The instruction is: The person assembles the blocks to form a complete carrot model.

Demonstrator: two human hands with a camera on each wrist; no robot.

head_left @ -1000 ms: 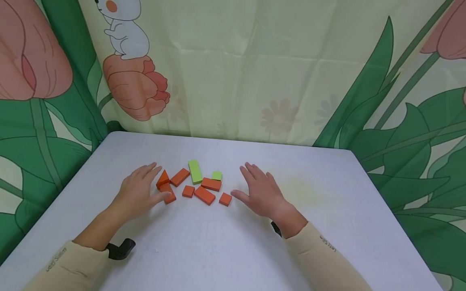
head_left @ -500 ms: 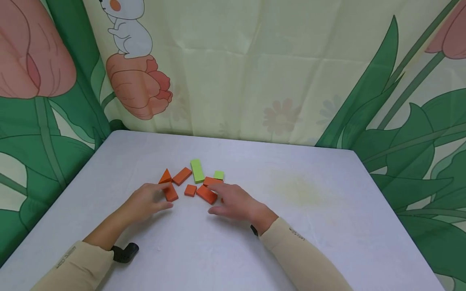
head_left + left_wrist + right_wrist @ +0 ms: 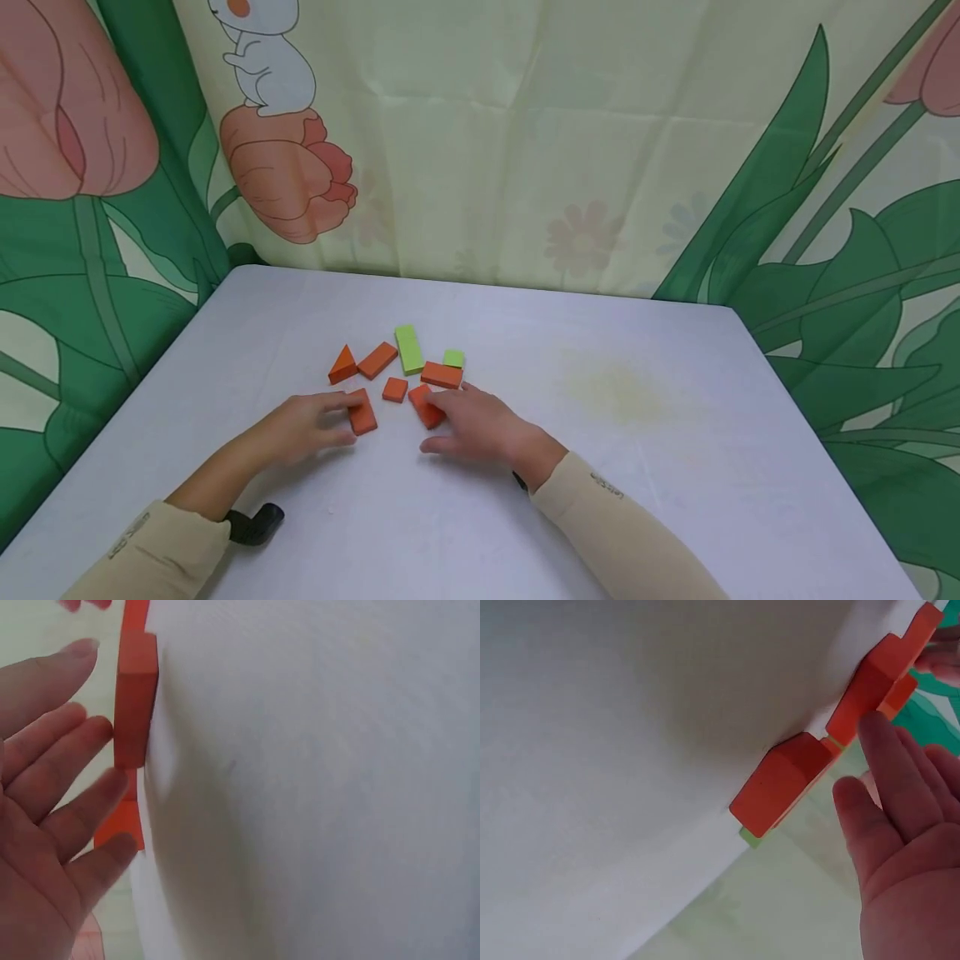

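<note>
In the head view my left hand (image 3: 303,427) touches a flat orange block (image 3: 363,412) with its fingertips, thumb held apart. The left wrist view shows the fingers of this hand (image 3: 52,795) stretched beside an orange block (image 3: 136,701). My right hand (image 3: 483,429) reaches over another orange block (image 3: 424,407), its fingers covering the block's right side. Stretched fingers of the right hand (image 3: 907,832) also lie near an orange block (image 3: 866,694) in the right wrist view. A small orange cube (image 3: 395,390) lies between the two touched blocks.
Behind the hands lie an orange triangular block (image 3: 343,365), an orange block (image 3: 377,360), a long green piece (image 3: 409,350), a green cube (image 3: 453,358) and an orange block (image 3: 441,375). They rest on a white table (image 3: 645,467), with a printed curtain (image 3: 480,150) behind its far edge.
Both hands have come nearer the person, and the right hand has moved left. The left block has slid away from the triangular block; the right one has turned. A small orange block on the right is now hidden.
</note>
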